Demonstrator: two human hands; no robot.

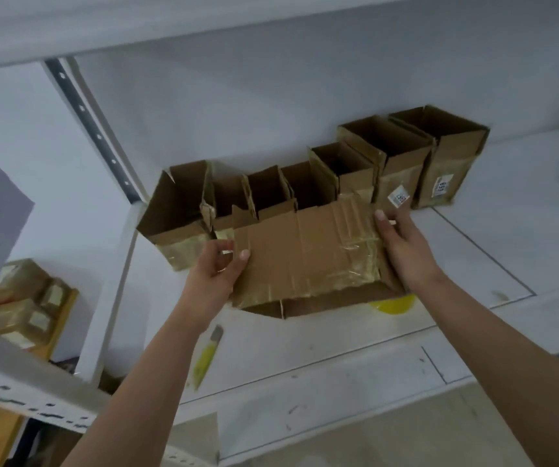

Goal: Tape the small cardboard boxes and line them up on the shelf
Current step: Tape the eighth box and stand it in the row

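- A brown cardboard box with glossy clear tape across its bottom [305,254] is held above the white shelf board [507,237], just in front of the row of boxes.
- The left hand [219,267] grips its left edge, thumb on the top face.
- The right hand [401,244] holds its right end, fingers curled around it.
- A row of open-topped brown cardboard boxes [305,183] stands against the white back wall [271,106], side by side.
- A yellow utility knife [208,357] lies on the shelf near the left forearm.
- A yellow round object [394,305] shows partly beneath the held box.
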